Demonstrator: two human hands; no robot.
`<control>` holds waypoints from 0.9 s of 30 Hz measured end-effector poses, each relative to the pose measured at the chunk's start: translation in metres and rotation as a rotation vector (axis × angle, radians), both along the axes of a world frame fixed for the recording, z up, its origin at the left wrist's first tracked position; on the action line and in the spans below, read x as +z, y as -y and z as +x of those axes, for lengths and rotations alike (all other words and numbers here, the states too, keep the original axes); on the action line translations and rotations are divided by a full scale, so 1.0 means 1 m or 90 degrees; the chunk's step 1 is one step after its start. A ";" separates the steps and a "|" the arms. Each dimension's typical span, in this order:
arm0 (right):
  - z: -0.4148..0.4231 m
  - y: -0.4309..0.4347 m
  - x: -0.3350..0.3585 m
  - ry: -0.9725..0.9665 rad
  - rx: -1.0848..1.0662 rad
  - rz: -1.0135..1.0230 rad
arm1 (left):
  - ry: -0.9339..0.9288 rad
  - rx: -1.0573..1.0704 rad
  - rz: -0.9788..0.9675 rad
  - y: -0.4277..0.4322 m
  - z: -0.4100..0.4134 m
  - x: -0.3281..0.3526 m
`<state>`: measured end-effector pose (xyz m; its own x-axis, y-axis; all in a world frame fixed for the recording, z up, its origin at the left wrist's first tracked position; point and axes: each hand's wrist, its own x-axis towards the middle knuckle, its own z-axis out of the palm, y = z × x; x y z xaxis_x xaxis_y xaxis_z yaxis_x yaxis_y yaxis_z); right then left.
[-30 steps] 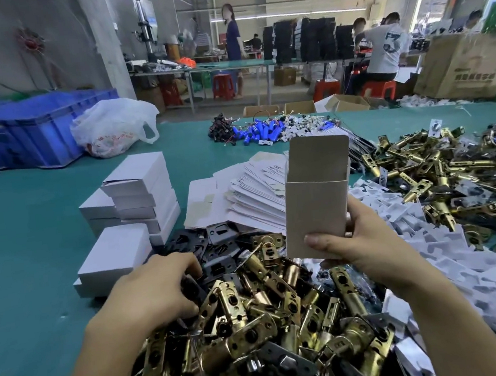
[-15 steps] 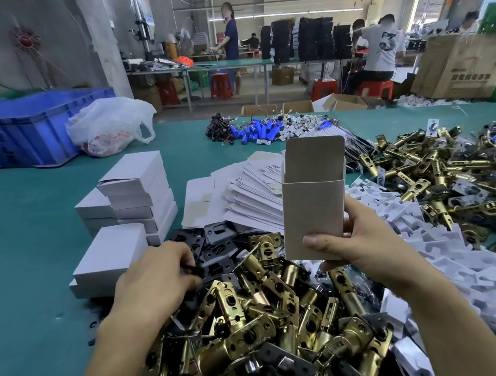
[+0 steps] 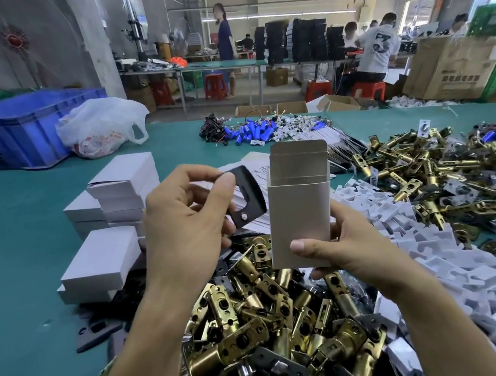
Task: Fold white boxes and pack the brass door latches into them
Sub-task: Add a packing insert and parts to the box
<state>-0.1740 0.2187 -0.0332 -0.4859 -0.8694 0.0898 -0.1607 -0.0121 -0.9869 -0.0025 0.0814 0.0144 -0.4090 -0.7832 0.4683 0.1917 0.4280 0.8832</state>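
Observation:
My right hand (image 3: 348, 246) grips an upright white box (image 3: 299, 210) by its lower part, its top flap open and standing up. My left hand (image 3: 183, 220) pinches a dark metal strike plate (image 3: 249, 201) just left of the box, level with its opening. Below both hands lies a heap of brass door latches (image 3: 270, 320) mixed with dark plates. A second spread of brass latches (image 3: 437, 171) lies at the right. Closed white boxes (image 3: 120, 187) are stacked at the left, and flat unfolded box blanks (image 3: 258, 217) lie behind my hands, partly hidden.
White plastic inserts (image 3: 426, 250) cover the table at the right. Blue cylinders and small parts (image 3: 256, 130) lie further back, with a white plastic bag (image 3: 100, 125) and a blue crate (image 3: 16, 127) at the far left. People work at tables behind the green table (image 3: 20, 237).
My left hand has risen from the latch heap with a dark plate pinched in it and moved up beside the box. The right hand still holds the box upright.

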 end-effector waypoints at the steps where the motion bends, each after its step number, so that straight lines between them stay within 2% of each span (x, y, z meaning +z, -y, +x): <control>1: 0.000 0.000 0.000 -0.002 0.003 0.001 | -0.004 -0.001 0.007 0.000 -0.001 -0.001; 8: 0.002 0.003 0.000 0.003 0.021 0.000 | -0.058 -0.064 0.146 -0.006 -0.006 0.005; 12: 0.002 0.003 0.000 -0.009 0.031 0.000 | -0.053 -0.136 0.145 -0.007 -0.002 0.008; 18: 0.003 0.005 -0.001 -0.013 0.048 0.002 | -0.018 -0.161 0.025 -0.012 0.003 0.012; 22: 0.006 0.007 -0.003 -0.021 0.077 0.014 | 0.055 -0.083 -0.132 -0.016 0.002 0.012; 25: 0.008 0.009 -0.004 -0.021 0.098 0.017 | 0.072 -0.045 -0.192 -0.018 0.001 0.011; 27: 0.010 0.010 -0.005 -0.020 0.108 0.021 | 0.089 0.009 -0.281 -0.017 0.001 0.012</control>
